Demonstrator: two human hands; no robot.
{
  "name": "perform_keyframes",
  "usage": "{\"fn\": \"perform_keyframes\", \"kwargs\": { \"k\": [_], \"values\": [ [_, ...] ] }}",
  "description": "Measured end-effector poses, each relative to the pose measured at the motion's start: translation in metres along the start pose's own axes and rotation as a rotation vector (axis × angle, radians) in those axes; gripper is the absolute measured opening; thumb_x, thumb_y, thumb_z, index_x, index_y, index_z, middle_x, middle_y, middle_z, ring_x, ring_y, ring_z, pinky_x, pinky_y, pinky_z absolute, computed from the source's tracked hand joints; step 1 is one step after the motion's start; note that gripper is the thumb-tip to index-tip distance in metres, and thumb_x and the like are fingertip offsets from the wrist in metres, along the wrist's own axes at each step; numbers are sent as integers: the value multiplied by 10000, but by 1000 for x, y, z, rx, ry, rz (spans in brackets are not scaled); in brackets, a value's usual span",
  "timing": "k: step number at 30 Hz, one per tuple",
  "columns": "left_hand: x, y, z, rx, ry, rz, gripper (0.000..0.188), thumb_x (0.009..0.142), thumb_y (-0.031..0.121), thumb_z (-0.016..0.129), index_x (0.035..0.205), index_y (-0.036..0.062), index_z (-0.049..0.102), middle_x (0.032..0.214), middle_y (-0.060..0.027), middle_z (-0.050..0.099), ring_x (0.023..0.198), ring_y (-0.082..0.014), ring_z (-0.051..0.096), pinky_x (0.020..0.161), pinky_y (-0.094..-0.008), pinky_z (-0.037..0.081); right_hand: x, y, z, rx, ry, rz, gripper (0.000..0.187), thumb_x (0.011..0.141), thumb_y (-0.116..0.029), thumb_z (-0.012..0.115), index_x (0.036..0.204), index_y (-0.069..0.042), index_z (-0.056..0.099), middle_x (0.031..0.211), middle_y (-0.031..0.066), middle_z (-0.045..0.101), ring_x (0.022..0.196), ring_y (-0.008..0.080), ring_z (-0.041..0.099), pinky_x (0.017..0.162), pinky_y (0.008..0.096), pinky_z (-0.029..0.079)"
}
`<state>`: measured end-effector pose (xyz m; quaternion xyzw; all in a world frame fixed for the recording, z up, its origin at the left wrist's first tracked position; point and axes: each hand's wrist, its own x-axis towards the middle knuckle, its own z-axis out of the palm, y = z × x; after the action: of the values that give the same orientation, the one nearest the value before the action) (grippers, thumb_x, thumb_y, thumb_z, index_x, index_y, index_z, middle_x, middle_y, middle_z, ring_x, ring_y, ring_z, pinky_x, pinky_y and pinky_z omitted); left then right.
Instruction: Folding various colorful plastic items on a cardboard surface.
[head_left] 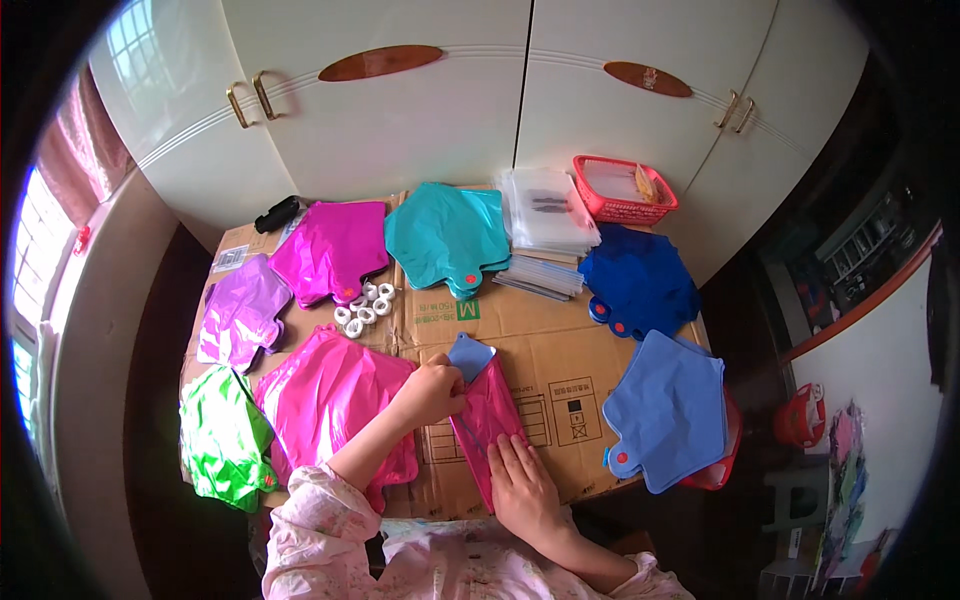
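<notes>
A narrow folded bundle of foil balloons point(482, 425), magenta outside with a light-blue tip point(469, 356) showing at its far end, lies on the cardboard in front of me. My left hand point(434, 388) is closed with curled fingers at the bundle's upper left edge; its fingertips are partly hidden. Flat on the lower part of the bundle rests my right hand point(524, 490), fingers stretched out. Beside my left forearm is a pile of flat hot-pink foil balloons point(325, 395), partly under the arm.
Flat foil balloons lie around: green point(222, 435), lilac point(240, 315), purple point(335, 245), teal point(450, 235), dark blue point(645, 280), light blue point(668, 410). White ribbon rolls point(365, 310), clear plastic bags point(550, 215), a red basket point(628, 210) and a black object point(278, 215) sit behind.
</notes>
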<state>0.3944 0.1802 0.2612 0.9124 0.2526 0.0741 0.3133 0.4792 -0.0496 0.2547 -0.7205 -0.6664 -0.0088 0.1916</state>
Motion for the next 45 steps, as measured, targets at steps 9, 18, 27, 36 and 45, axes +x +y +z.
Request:
{"fn": "perform_keyframes", "kwargs": {
  "k": [9, 18, 27, 36, 45],
  "values": [
    [1, -7, 2, -26, 2, 44, 165, 666, 141, 690, 750, 10, 635, 807, -151, 571, 748, -302, 606, 695, -372, 512, 0, 0, 0, -1, -9, -12, 414, 857, -146, 524, 1234, 24, 545, 1321, 180, 506, 1278, 325, 432, 1079, 438, 339],
    [1, -7, 0, -22, -14, 52, 181, 648, 151, 707, 739, 12, 636, 803, -145, 569, 740, -292, 613, 690, -365, 517, 0, 0, 1, 6, -10, -19, 408, 874, -150, 500, 1238, 28, 538, 1330, 183, 501, 1283, 318, 433, 1091, 430, 322],
    [-1, -3, -1, 37, 19, 25, 201, 638, 153, 708, 760, 16, 626, 830, -143, 558, 759, -303, 612, 690, -377, 519, 1, 3, 0, 27, -41, -36, 429, 870, -147, 501, 1260, 30, 513, 1341, 198, 482, 1267, 327, 450, 1100, 437, 308],
    [-36, 52, 28, 205, 29, 511, 321, 751, 137, 604, 1060, 51, 623, 866, -88, 544, 827, -250, 586, 724, -360, 506, -3, 6, 6, 57, -38, -25, 404, 843, -168, 539, 1202, 17, 552, 1313, 210, 482, 1254, 385, 442, 1076, 502, 321],
    [-33, 59, 32, 351, -88, 307, 521, 821, 208, 587, 1288, -8, 502, 833, -97, 568, 676, -248, 630, 594, -353, 537, -3, 8, 6, 55, -22, -42, 399, 832, -175, 548, 1184, 12, 566, 1282, 210, 479, 1228, 403, 445, 1052, 527, 331]
  ]
}}
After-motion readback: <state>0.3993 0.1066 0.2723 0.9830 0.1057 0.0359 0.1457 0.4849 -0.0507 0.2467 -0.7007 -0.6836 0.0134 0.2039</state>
